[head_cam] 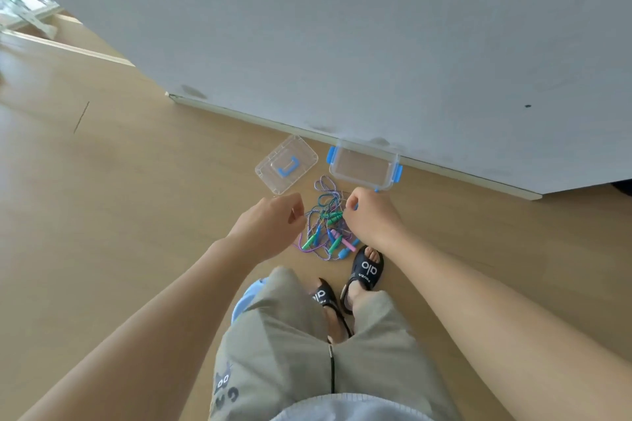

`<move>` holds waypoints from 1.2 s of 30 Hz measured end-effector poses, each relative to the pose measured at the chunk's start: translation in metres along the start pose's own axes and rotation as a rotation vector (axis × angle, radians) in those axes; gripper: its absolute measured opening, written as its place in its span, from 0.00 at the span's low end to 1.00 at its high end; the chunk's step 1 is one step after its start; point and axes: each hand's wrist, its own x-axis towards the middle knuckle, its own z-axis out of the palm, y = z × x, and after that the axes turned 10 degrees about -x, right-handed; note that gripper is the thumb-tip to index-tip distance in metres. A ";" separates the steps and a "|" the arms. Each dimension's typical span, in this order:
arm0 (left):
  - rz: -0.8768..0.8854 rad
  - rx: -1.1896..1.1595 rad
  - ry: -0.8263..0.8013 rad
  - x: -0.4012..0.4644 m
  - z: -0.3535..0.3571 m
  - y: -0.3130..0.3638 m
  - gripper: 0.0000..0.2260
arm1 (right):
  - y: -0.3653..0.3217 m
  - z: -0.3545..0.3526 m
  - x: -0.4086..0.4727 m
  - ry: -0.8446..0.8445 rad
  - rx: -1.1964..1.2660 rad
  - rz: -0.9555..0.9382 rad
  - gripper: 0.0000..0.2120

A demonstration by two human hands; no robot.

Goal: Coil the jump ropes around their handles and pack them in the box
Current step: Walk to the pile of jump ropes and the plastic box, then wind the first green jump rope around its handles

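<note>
Both hands, left [273, 220] and right [367, 215], curl over tangled jump ropes [326, 232] on the floor [136, 181]; grip cannot be confirmed.

"alo" printed white on black sandals [367, 268].

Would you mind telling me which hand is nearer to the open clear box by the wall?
Right. The right hand sits just below the box; the left hand is farther, under the lid.

Both hands [321, 215] hide part of the rope tangle [326, 232] — grips unclear.
</note>
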 end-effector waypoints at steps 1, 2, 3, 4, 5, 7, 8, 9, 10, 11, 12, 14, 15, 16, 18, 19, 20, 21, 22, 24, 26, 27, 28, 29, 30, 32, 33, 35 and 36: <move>0.002 0.005 -0.005 0.009 0.000 -0.001 0.04 | 0.002 0.001 0.009 -0.004 0.012 0.006 0.05; 0.004 0.009 -0.016 0.017 0.001 -0.002 0.04 | 0.004 0.001 0.018 -0.007 0.027 0.017 0.05; 0.007 0.012 -0.029 0.025 0.001 -0.003 0.04 | 0.006 0.002 0.026 -0.010 0.042 0.034 0.05; 0.011 0.015 -0.043 0.034 0.002 -0.005 0.04 | 0.006 0.003 0.034 -0.011 0.056 0.054 0.05; 0.014 0.018 -0.056 0.043 0.003 -0.008 0.03 | 0.006 0.006 0.042 -0.012 0.073 0.074 0.05; 0.026 0.028 -0.079 0.063 0.007 -0.017 0.02 | 0.005 0.012 0.060 -0.024 0.112 0.115 0.07; 0.037 0.045 -0.096 0.075 0.009 -0.023 0.02 | 0.003 0.016 0.070 -0.031 0.130 0.132 0.08; 0.048 0.066 -0.117 0.088 0.011 -0.029 0.02 | 0.003 0.021 0.081 -0.035 0.146 0.146 0.09; 0.055 0.087 -0.137 0.102 0.014 -0.037 0.03 | 0.004 0.028 0.094 -0.037 0.165 0.160 0.10; 0.063 0.101 -0.146 0.117 0.018 -0.045 0.04 | 0.005 0.038 0.107 -0.039 0.185 0.173 0.11; 0.078 0.107 -0.152 0.133 0.024 -0.055 0.04 | 0.005 0.048 0.122 -0.041 0.203 0.188 0.11; 0.126 0.103 -0.152 0.172 0.037 -0.078 0.05 | 0.008 0.073 0.157 -0.024 0.229 0.225 0.11; 0.144 0.092 -0.150 0.195 0.047 -0.093 0.05 | 0.008 0.090 0.178 -0.014 0.229 0.242 0.10; 0.159 0.079 -0.160 0.220 0.058 -0.110 0.06 | 0.010 0.109 0.202 -0.001 0.225 0.256 0.10; 0.210 0.093 -0.216 0.278 0.089 -0.147 0.08 | 0.017 0.155 0.256 0.039 0.218 0.298 0.09; 0.214 0.094 -0.243 0.303 0.106 -0.168 0.09 | 0.020 0.183 0.282 0.029 0.210 0.325 0.09; 0.211 0.100 -0.281 0.324 0.123 -0.189 0.10 | 0.022 0.211 0.304 0.002 0.224 0.351 0.09; 0.224 0.113 -0.314 0.345 0.141 -0.208 0.11 | 0.028 0.237 0.326 -0.004 0.254 0.380 0.09; 0.239 0.146 -0.343 0.366 0.159 -0.225 0.13 | 0.036 0.262 0.351 -0.003 0.268 0.391 0.09; 0.246 0.193 -0.393 0.404 0.193 -0.256 0.16 | 0.049 0.303 0.395 -0.033 0.240 0.395 0.13; 0.259 0.206 -0.411 0.435 0.226 -0.280 0.18 | 0.063 0.338 0.433 -0.053 0.224 0.411 0.18; 0.267 0.205 -0.415 0.448 0.241 -0.290 0.19 | 0.070 0.353 0.450 -0.078 0.231 0.418 0.21; 0.274 0.206 -0.421 0.460 0.255 -0.300 0.20 | 0.076 0.368 0.464 -0.103 0.225 0.417 0.24; 0.276 0.203 -0.426 0.472 0.268 -0.310 0.20 | 0.081 0.381 0.478 -0.123 0.218 0.413 0.26; 0.278 0.195 -0.423 0.482 0.279 -0.318 0.21 | 0.087 0.394 0.490 -0.139 0.210 0.409 0.27; 0.272 0.187 -0.421 0.498 0.298 -0.330 0.21 | 0.095 0.412 0.505 -0.165 0.169 0.412 0.28; 0.271 0.198 -0.422 0.504 0.305 -0.331 0.21 | 0.097 0.416 0.510 -0.161 0.158 0.412 0.26; 0.287 0.233 -0.420 0.506 0.315 -0.331 0.21 | 0.099 0.424 0.513 -0.082 0.191 0.392 0.13; 0.311 0.246 -0.413 0.503 0.317 -0.328 0.21 | 0.099 0.427 0.510 -0.020 0.218 0.389 0.10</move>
